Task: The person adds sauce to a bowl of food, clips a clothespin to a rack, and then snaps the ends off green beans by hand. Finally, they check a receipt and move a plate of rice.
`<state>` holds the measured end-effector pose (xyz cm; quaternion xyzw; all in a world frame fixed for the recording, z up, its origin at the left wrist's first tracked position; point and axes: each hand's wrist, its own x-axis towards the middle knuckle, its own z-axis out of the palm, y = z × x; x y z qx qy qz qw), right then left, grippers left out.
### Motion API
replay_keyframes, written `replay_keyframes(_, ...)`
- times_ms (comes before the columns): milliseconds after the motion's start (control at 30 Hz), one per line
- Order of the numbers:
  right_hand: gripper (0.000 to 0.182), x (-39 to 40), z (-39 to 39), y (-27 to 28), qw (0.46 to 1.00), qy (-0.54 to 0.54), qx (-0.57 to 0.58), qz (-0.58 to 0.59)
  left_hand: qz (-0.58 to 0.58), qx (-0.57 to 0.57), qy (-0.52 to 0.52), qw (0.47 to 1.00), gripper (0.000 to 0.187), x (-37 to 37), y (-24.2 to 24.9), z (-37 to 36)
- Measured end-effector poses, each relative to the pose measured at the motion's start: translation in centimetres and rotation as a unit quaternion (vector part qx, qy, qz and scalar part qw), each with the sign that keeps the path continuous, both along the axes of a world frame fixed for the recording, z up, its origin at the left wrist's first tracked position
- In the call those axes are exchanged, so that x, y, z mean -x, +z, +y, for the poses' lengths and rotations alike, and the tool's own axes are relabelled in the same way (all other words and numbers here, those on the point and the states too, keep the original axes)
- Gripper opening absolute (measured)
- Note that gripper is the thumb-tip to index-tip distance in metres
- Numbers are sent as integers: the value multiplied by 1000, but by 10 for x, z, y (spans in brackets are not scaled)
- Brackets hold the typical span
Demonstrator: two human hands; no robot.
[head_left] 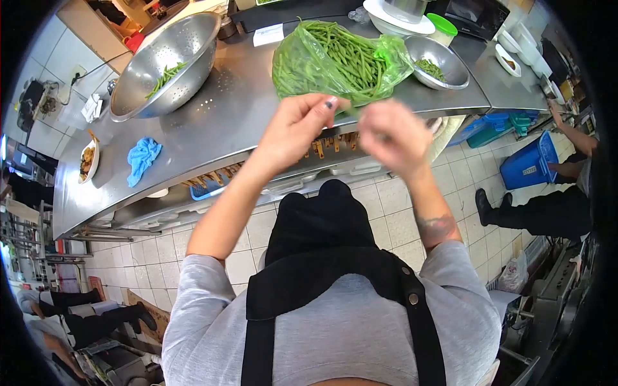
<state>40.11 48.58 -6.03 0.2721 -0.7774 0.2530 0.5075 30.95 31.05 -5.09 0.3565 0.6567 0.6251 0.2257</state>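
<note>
Both hands are raised at the counter's front edge, before a green plastic bag [293, 67] full of green beans [351, 58]. My left hand [302, 122] has thumb and fingers pinched together on the end of a green bean [349, 110]. Close to its right, my right hand [394, 135] is curled and smeared by motion, at the bean's other end; its grip is hidden. A large steel colander [187, 51] holding some beans tilts at the upper left. A smaller steel bowl [457, 64] with short green pieces [430, 69] stands right of the bag.
On the steel counter [238, 83] lie a blue cloth [143, 157] and a dish of food [88, 161] at left. White dishes [508, 61] stand at the far right. A blue bin [524, 164] is on the floor near another person [547, 212]. More people are at lower left.
</note>
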Motion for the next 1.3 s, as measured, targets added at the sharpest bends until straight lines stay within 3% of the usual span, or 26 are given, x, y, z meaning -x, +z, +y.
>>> replay_keyframes(67,18,-10,-17,-18,999,32,-7,-6,-19,-34,13,999,24,-13,-7,3)
replay_keyframes(133,19,-16,-29,-29,994,48,61,-80,-54,-105,41,992,27,-23,-13,3)
replay_keyframes(300,21,-23,-32,-33,967,118,119,-190,-42,-45,76,995,28,-24,-38,-18)
replay_keyframes(467,18,-20,-33,-17,974,54,109,-193,118,44,43,991,21,-36,-42,-31)
replay_keyframes(533,16,-14,-38,-14,977,17,74,-198,248,94,61,962,17,-42,-37,-34)
replay_keyframes(667,14,-10,-32,-18,980,-14,-34,-198,364,171,125,907,14,-44,-39,-40)
replay_keyframes(800,11,-10,-33,-37,952,-13,35,-304,452,183,152,860,17,-45,-41,-38)
replay_keyframes(967,7,-12,-37,-38,934,-30,100,-341,431,166,165,872,13,-46,-52,-32)
replay_keyframes(1067,7,-11,-43,-34,897,25,249,-364,225,85,187,952,6,-52,-48,-27)
replay_keyframes(1200,6,-5,-44,-33,849,112,306,-417,152,40,167,973,9,-53,-59,-26)
replay_keyframes(1300,7,3,-34,-29,868,60,321,-375,68,-35,177,981,13,-52,-52,-31)
